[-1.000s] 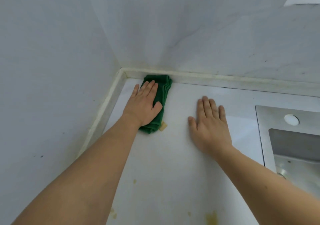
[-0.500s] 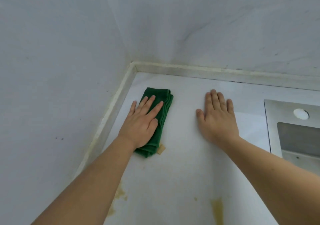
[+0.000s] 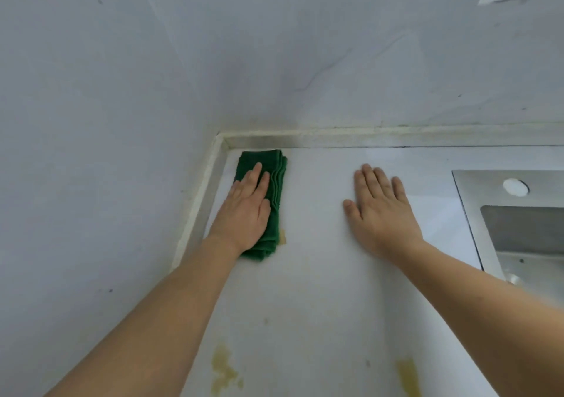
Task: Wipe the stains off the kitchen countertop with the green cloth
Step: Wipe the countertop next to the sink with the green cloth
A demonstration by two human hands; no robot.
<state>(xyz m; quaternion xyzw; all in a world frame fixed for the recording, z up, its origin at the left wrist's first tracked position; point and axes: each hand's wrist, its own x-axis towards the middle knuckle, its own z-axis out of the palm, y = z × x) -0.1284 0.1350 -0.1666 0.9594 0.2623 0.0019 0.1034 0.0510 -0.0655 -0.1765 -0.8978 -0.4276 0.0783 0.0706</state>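
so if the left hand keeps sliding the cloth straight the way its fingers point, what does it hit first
The left hand points toward the back corner. The green cloth under it would likely meet the raised back ledge first; its far edge looks almost against it already, though depth is hard to judge.

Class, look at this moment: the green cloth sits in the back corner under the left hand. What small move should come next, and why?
Probably draw the left hand and the green cloth back toward the body. The cloth already lies close to the rear rim, while yellowish stains still mark the countertop nearer the person, one further right.
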